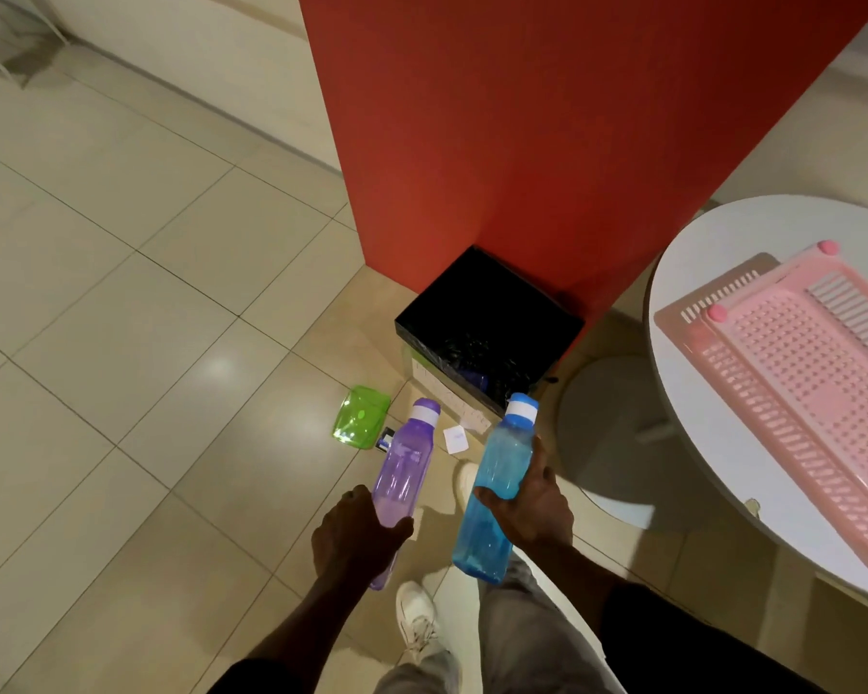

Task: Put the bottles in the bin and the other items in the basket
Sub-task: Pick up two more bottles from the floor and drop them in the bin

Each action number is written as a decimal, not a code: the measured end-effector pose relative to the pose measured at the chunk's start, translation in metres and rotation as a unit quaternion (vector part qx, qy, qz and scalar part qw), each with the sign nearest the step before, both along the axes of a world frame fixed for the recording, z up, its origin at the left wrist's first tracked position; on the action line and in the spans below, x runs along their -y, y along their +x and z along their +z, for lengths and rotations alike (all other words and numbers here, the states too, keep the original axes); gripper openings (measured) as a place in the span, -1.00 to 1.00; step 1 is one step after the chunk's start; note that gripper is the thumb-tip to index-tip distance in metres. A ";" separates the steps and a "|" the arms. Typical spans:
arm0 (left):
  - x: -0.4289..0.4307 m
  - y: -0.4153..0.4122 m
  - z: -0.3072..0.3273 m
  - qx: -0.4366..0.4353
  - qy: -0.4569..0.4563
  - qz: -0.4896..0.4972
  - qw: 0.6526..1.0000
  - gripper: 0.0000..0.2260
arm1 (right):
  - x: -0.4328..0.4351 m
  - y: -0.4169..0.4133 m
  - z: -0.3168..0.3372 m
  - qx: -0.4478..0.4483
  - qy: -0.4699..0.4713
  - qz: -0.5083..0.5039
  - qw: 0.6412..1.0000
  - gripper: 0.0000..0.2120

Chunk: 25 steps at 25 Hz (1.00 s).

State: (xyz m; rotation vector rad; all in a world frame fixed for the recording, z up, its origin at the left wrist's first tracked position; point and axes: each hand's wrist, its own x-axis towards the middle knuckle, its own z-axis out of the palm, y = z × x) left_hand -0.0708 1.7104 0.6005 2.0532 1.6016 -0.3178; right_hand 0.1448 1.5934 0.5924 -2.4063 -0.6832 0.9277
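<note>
My left hand (354, 535) grips a purple bottle (404, 465) around its lower half, cap pointing away from me. My right hand (527, 508) grips a blue bottle (497, 473) at its middle. Both bottles hover above the floor just short of the bin (489, 328), a square box lined with a black bag that stands against the red pillar. A dark blue object lies inside the bin. On the floor beside the bin lie a green lid (361, 417), a small dark card (385, 439) and a white paper square (455, 438). The pink basket (802, 388) sits on the round white table.
The red pillar (547, 132) rises right behind the bin. The round white table (692, 273) stands at the right, with its base on the floor beneath. My white shoes and grey trousers show below the hands. Open tiled floor (121, 343) spreads to the left.
</note>
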 end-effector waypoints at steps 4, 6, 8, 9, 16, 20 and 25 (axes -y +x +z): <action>-0.029 0.035 -0.008 -0.042 -0.012 0.005 0.999 -0.39 | -0.039 0.040 -0.016 0.007 -0.010 0.034 0.999 -0.05; -0.051 0.074 -0.016 -0.042 -0.020 0.015 0.999 -0.39 | -0.060 0.072 -0.032 0.050 -0.019 0.044 0.998 -0.02; -0.071 0.116 -0.023 -0.054 -0.023 -0.008 0.998 -0.39 | -0.077 0.111 -0.045 0.048 -0.024 0.021 0.998 -0.01; -0.076 0.124 -0.018 -0.047 -0.021 -0.009 0.999 -0.39 | -0.082 0.116 -0.043 0.043 -0.019 0.017 0.999 -0.01; -0.155 0.251 -0.058 -0.042 -0.036 -0.055 0.997 -0.48 | -0.136 0.221 -0.097 0.007 -0.029 -0.082 0.996 0.10; -0.204 0.305 -0.086 -0.045 -0.021 -0.120 0.992 -0.47 | -0.167 0.257 -0.133 0.014 -0.038 -0.107 0.993 0.05; -0.236 0.345 -0.116 -0.030 -0.016 -0.151 0.988 -0.39 | -0.189 0.277 -0.165 0.014 -0.039 -0.141 0.989 0.04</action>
